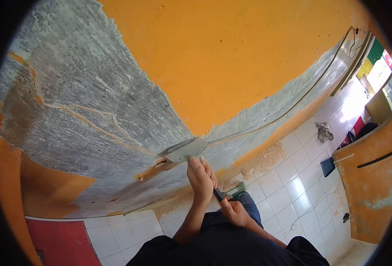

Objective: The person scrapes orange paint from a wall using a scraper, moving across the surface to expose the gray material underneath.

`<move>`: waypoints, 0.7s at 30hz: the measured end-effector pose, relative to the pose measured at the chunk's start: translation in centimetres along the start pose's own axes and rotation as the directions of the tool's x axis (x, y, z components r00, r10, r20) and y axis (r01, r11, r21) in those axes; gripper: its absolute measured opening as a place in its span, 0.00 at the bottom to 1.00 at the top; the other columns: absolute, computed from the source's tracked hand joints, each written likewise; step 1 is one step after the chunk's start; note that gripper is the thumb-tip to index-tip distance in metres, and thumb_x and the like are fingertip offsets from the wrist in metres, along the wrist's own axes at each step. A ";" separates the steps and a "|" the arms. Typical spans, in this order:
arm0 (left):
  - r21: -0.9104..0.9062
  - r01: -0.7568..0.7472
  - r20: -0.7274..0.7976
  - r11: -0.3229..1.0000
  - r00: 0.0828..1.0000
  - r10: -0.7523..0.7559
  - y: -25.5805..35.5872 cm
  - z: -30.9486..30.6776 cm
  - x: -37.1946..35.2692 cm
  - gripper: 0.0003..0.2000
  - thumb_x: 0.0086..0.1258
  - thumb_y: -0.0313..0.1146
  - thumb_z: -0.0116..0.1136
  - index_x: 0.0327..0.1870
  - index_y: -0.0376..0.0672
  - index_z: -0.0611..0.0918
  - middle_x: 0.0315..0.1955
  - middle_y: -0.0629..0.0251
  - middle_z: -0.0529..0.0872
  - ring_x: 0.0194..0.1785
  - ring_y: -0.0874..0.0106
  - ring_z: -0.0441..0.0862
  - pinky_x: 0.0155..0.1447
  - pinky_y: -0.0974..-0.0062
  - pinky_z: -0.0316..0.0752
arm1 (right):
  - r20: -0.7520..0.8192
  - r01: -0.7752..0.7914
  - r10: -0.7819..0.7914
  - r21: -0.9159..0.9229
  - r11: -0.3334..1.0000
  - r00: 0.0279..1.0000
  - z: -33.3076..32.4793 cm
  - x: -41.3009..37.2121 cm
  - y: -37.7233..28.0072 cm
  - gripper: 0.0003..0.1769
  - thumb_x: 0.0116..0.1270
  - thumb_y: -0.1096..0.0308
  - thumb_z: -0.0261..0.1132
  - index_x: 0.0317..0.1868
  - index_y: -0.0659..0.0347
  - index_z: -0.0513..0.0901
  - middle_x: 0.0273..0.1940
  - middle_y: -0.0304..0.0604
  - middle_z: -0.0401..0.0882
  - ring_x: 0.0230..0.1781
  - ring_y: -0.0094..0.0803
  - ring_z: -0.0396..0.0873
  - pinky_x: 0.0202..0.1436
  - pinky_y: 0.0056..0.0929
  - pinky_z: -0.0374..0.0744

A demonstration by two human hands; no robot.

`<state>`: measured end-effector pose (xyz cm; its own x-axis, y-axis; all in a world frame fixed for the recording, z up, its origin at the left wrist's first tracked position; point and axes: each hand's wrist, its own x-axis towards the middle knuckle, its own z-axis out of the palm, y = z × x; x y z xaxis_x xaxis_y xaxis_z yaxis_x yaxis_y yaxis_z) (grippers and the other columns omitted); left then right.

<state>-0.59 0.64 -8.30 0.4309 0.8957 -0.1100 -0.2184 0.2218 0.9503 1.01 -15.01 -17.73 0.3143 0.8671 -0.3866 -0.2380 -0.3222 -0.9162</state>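
Note:
A wide metal scraper (188,150) with a light grey head and a dark handle lies against the wall (116,95), at the lower corner of the orange paint. My left hand (200,176) is closed around it just below the head, fingers wrapped over the shaft. Lower down, my right hand (236,213) grips the dark handle near its end. Bare grey plaster with scrape marks spreads left of the head. A cable (260,126) runs along the wall on the right, and a long crack (94,126) crosses the grey patch on the left.
Dust and paint crumbs (262,164) lie on the white tile floor (289,181) along the wall's foot. A crumpled plastic bag (324,132) and a dark flat object (327,167) are on the right, near an orange half-wall (373,181). A red surface (65,241) is at lower left.

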 end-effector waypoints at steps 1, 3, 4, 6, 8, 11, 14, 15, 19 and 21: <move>0.012 -0.004 0.003 1.000 1.000 0.003 0.0 0.0 0.0 0.24 0.76 0.59 0.34 0.32 0.45 0.64 0.14 0.74 0.61 0.09 0.82 0.58 0.11 0.81 0.56 | 0.000 0.002 -0.002 0.000 1.000 1.000 -0.2 0.1 -0.1 0.32 0.75 0.47 0.50 0.18 0.64 0.71 0.14 0.34 0.64 0.17 0.23 0.62 0.23 0.30 0.64; 0.004 -0.001 0.010 1.000 1.000 0.001 0.6 0.1 0.1 0.24 0.76 0.59 0.34 0.33 0.45 0.64 0.13 0.74 0.61 0.09 0.82 0.58 0.11 0.81 0.56 | 0.017 0.016 -0.016 -0.006 1.000 1.000 -0.3 -0.1 -1.0 0.32 0.75 0.47 0.50 0.19 0.64 0.71 0.14 0.35 0.65 0.17 0.23 0.62 0.22 0.30 0.64; -0.010 -0.001 0.014 1.000 1.000 0.001 0.8 0.2 0.1 0.24 0.76 0.59 0.34 0.33 0.45 0.64 0.13 0.74 0.61 0.09 0.82 0.58 0.11 0.81 0.56 | 0.018 0.013 -0.012 -0.008 1.000 1.000 -0.2 -0.3 -0.5 0.32 0.75 0.47 0.50 0.19 0.64 0.71 0.14 0.35 0.65 0.17 0.23 0.62 0.22 0.30 0.64; 0.001 -0.006 0.001 1.000 1.000 0.006 0.1 0.2 0.0 0.23 0.76 0.59 0.34 0.33 0.45 0.63 0.13 0.74 0.61 0.09 0.82 0.58 0.11 0.81 0.56 | -0.010 0.041 -0.041 -0.016 0.999 0.999 -0.1 0.2 0.1 0.33 0.75 0.46 0.49 0.18 0.64 0.71 0.14 0.35 0.64 0.17 0.23 0.62 0.22 0.30 0.64; 0.018 -0.004 -0.016 1.000 1.000 0.004 0.3 0.3 0.1 0.23 0.76 0.59 0.34 0.33 0.45 0.63 0.13 0.73 0.61 0.09 0.81 0.58 0.11 0.81 0.56 | -0.011 0.043 -0.043 -0.033 0.999 0.999 -0.4 -0.1 -0.5 0.33 0.75 0.46 0.49 0.18 0.64 0.71 0.14 0.35 0.64 0.17 0.23 0.62 0.22 0.30 0.64; -0.019 0.009 -0.001 1.000 1.000 -0.009 0.8 0.3 -0.2 0.23 0.76 0.59 0.34 0.34 0.45 0.64 0.13 0.73 0.61 0.09 0.81 0.57 0.11 0.82 0.56 | -0.013 0.007 -0.008 -0.060 0.998 1.000 -0.4 -0.2 -0.9 0.33 0.75 0.46 0.50 0.17 0.64 0.71 0.14 0.35 0.64 0.17 0.23 0.62 0.22 0.30 0.65; 0.010 -0.006 -0.024 1.000 1.000 0.006 0.4 0.5 0.1 0.24 0.76 0.60 0.35 0.33 0.45 0.63 0.14 0.73 0.61 0.09 0.81 0.57 0.11 0.82 0.57 | -0.013 -0.004 0.003 -0.068 0.998 1.000 -0.4 -0.1 -0.8 0.33 0.75 0.46 0.50 0.17 0.64 0.70 0.14 0.35 0.65 0.17 0.23 0.62 0.22 0.30 0.65; 0.004 -0.010 -0.014 1.000 1.000 0.010 0.7 0.5 0.1 0.24 0.76 0.60 0.35 0.33 0.45 0.63 0.14 0.73 0.61 0.09 0.81 0.57 0.11 0.82 0.57 | -0.005 -0.015 0.015 -0.049 0.999 1.000 -0.2 -0.2 -1.0 0.33 0.75 0.47 0.50 0.17 0.64 0.70 0.14 0.34 0.65 0.17 0.23 0.62 0.22 0.30 0.65; -0.019 -0.012 0.005 1.000 1.000 0.012 1.2 0.6 0.1 0.24 0.76 0.59 0.35 0.32 0.45 0.63 0.14 0.74 0.61 0.09 0.82 0.57 0.11 0.82 0.57 | 0.000 0.024 -0.024 -0.001 1.000 1.000 -0.6 -0.4 -1.3 0.33 0.75 0.47 0.50 0.17 0.63 0.70 0.15 0.33 0.65 0.18 0.22 0.62 0.22 0.28 0.65; 0.000 -0.015 0.005 1.000 1.000 0.015 1.1 0.5 0.0 0.24 0.76 0.60 0.35 0.31 0.45 0.63 0.14 0.74 0.61 0.09 0.82 0.57 0.11 0.82 0.57 | 0.001 0.019 -0.019 -0.002 1.000 1.000 -0.2 -0.3 -1.0 0.32 0.76 0.47 0.49 0.18 0.62 0.71 0.15 0.33 0.65 0.18 0.21 0.63 0.23 0.28 0.65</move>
<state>-0.42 0.65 -7.09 0.4317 0.8971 -0.0947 -0.2245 0.2085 0.9519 1.33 -15.04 -16.70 0.3180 0.8733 -0.3691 -0.2299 -0.3067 -0.9236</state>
